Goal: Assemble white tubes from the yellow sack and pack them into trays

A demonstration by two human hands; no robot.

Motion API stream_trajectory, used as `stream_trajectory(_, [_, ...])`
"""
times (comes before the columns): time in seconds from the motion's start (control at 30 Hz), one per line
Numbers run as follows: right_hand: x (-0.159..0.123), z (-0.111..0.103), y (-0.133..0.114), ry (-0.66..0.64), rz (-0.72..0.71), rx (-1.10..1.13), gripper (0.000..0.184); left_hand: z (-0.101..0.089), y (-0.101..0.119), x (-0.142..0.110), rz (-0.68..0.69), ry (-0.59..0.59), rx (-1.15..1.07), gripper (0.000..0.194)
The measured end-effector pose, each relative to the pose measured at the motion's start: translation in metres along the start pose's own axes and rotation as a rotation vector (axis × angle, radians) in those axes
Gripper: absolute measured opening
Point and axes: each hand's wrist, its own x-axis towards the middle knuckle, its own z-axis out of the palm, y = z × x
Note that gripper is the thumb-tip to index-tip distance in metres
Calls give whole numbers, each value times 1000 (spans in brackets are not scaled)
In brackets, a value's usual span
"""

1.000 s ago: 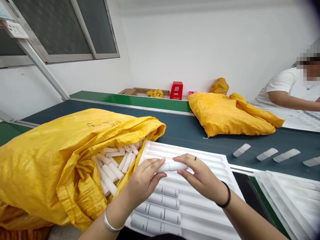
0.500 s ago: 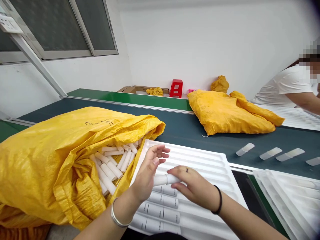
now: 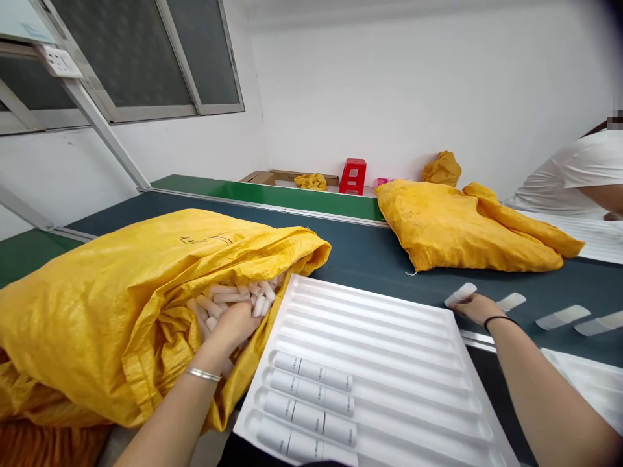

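Note:
My left hand (image 3: 237, 324) reaches into the mouth of a large yellow woven sack (image 3: 146, 279), its fingers closed around a short white tube (image 3: 261, 305) among many loose ones. Farther right, my right hand (image 3: 476, 307) grips the near end of a two-part tube (image 3: 462, 294), white and translucent, at the dark belt. Between my hands lies a white ribbed tray (image 3: 389, 331). Printed white tubes (image 3: 311, 389) rest in several of its grooves at the near left. My left fingertips are partly hidden by the tubes.
More two-part tubes (image 3: 563, 318) lie in a line on the dark belt (image 3: 350, 250). Another yellow sack (image 3: 462, 227) rests across the belt. Stacked white trays (image 3: 591, 383) are at the right. Behind the belt are a red stool (image 3: 353, 176) and a person in white (image 3: 569, 172).
My hands have parted from the tube between them over the tray. My left hand has moved into the sack; my right has carried a tube rightward to the belt. The view has shifted.

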Motion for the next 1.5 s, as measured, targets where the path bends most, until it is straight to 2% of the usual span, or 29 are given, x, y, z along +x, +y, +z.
stream_trajectory(0.07, [-5, -4, -6, -137, 51, -85, 49, 4, 3, -3, 37, 11, -17, 11])
stream_trajectory(0.17, [-39, 4, -43, -282, -10, -117, 37, -1, 17, -10, 167, 67, -96, 21])
stream_trajectory(0.23, [-80, 22, -82, -368, -155, -50, 21, -6, 31, -17, 290, 90, -184, 26])
stream_trajectory(0.27, [-104, 33, -101, -425, -262, 6, 19, -7, 39, -21, 346, 96, -227, 26])
stream_trajectory(0.3, [-127, 44, -119, -508, -438, 84, 19, -7, 46, -26, 394, 100, -260, 25])
stream_trajectory(0.33, [-148, 55, -134, -575, -554, 115, 19, -7, 53, -30, 434, 100, -296, 24])
stream_trajectory(0.43, [-187, 74, -160, -654, -715, 29, 11, -1, 70, -42, 480, 74, -561, 26])
stream_trajectory(0.5, [-193, 74, -163, -602, -729, -1, 10, 4, 78, -50, 422, 21, -888, 40])
stream_trajectory(0.57, [-187, 66, -163, -536, -663, 119, 17, 9, 86, -57, 303, -28, -1188, 61])
stream_trajectory(0.63, [-176, 55, -164, -497, -547, 376, 20, 12, 93, -65, 196, -69, -1379, 69])
stream_trajectory(0.7, [-165, 44, -166, -480, -474, 678, 21, 15, 99, -71, 128, -124, -1476, 61])
stream_trajectory(0.77, [-155, 34, -165, -425, -475, 871, 25, 17, 102, -77, 119, -172, -1451, 51])
stream_trajectory(0.8, [-151, 29, -164, -375, -509, 887, 27, 17, 103, -79, 140, -178, -1378, 48])
stream_trajectory(0.93, [-140, 9, -156, -195, -827, 635, 30, 9, 100, -85, 347, -138, -906, 35])
stream_trajectory(1.03, [-140, -1, -156, -235, -1004, 519, 32, 1, 102, -89, 541, -198, -667, 28])
stream_trajectory(1.1, [-141, -2, -159, -256, -1027, 511, 31, -2, 106, -91, 644, -193, -577, 26])
stream_trajectory(1.23, [-142, 2, -162, -201, -1013, 555, 31, -2, 111, -94, 750, -11, -498, 25])
stream_trajectory(1.3, [-143, 3, -162, -167, -1033, 575, 32, -2, 112, -96, 785, 41, -485, 23])
stream_trajectory(1.43, [-151, 3, -165, -134, -1083, 585, 34, 0, 116, -101, 801, 46, -514, 20])
stream_trajectory(1.5, [-153, 7, -167, -110, -1108, 496, 32, 3, 118, -102, 801, 27, -480, 21])
